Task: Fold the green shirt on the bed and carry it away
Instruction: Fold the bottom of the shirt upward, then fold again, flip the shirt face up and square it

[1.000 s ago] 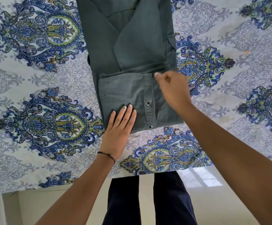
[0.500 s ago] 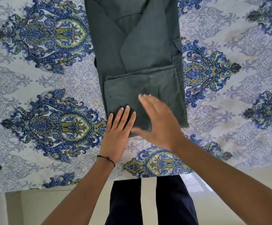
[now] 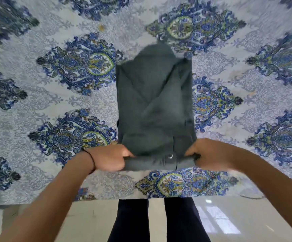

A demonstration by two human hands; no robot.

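The green shirt [image 3: 152, 105] lies on the bed as a long narrow strip, sleeves folded in, collar end far from me. Its near end is doubled over into a thick fold. My left hand [image 3: 109, 158] grips the left corner of that fold, thumb on top of the cloth. My right hand [image 3: 209, 154] grips the right corner the same way. Both corners are raised a little off the sheet. A metal snap button shows between my hands.
The bed [image 3: 54, 102] is covered by a white sheet with blue and green paisley medallions. Its near edge runs just below my hands. Beyond that edge are a glossy pale floor [image 3: 229, 220] and my dark trouser legs [image 3: 159, 220].
Both hands left the top of the folded hem, where the left lay flat, and now grip its two near corners. The view has pulled back and shows the whole shirt.
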